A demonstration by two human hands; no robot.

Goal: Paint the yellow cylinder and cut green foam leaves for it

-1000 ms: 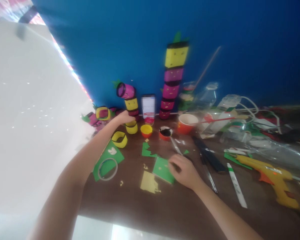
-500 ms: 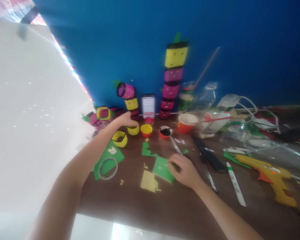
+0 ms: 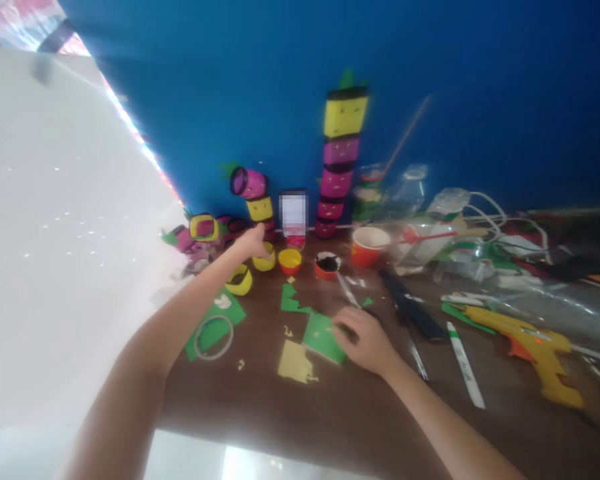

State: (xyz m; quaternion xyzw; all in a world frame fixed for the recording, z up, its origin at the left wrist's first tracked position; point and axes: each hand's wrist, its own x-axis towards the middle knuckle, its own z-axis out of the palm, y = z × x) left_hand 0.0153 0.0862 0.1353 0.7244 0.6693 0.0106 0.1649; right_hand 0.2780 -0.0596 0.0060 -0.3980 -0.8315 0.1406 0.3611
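Observation:
My left hand [image 3: 256, 243] reaches to the back of the table, its fingers at the rim of a yellow paper ring [image 3: 264, 263] and seemingly closed on it; blur hides the exact grip. Beside that ring stands another yellow ring [image 3: 239, 283]. My right hand [image 3: 364, 339] is curled with its fingertips together at the edge of a green paper square [image 3: 323, 339]; what it pinches, if anything, is hidden. Close by lie a pale yellow paper scrap [image 3: 293, 361] and an L-shaped green scrap [image 3: 290, 299].
Small cups, one yellow inside [image 3: 290, 261] and one with dark paint [image 3: 327, 264], stand near a larger orange cup [image 3: 370, 248]. Behind rises a tower of yellow and purple pieces [image 3: 339, 181]. A tape roll [image 3: 197, 339], marker [image 3: 466, 365] and yellow glue gun [image 3: 540, 347] lie around.
The whole view has shifted slightly, so things appear a little further left. Both hands keep nearly the same places against the ring and the green square.

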